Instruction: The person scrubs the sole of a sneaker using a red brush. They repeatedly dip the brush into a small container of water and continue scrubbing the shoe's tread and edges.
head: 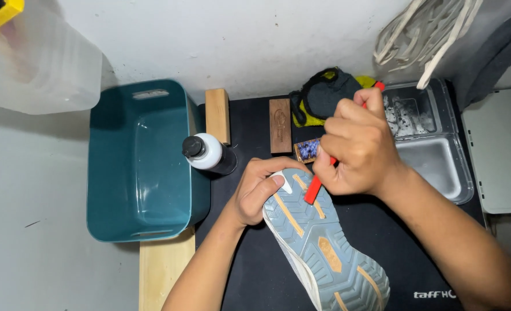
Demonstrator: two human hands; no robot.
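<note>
Shoe: a sneaker [324, 247] lies sole up on the black mat [255, 276], toe toward the wall, its grey-blue tread with tan strips facing the camera
Left hand: the left hand [261, 190] grips the toe end of the shoe, fingers curled over the edge, thumb pressed on the white toe tip
Right hand: the right hand [356, 144] is closed in a fist around a red-handled tool [313, 190], whose lower end touches the tread near the toe
Bottle: a white bottle with a black cap [206, 152] lies just beside the left hand, against the teal tub [143, 161]
Blocks: a pale wooden block [217, 115] and a darker brown brush back [280, 125] stand at the wall edge of the mat
Cloth: a dark cloth with yellow [324, 95] sits behind the right hand
Tray: a clear plastic tray [434, 155] sits right of the hand
Counter: a pale counter [31, 230] carries the tub
</note>
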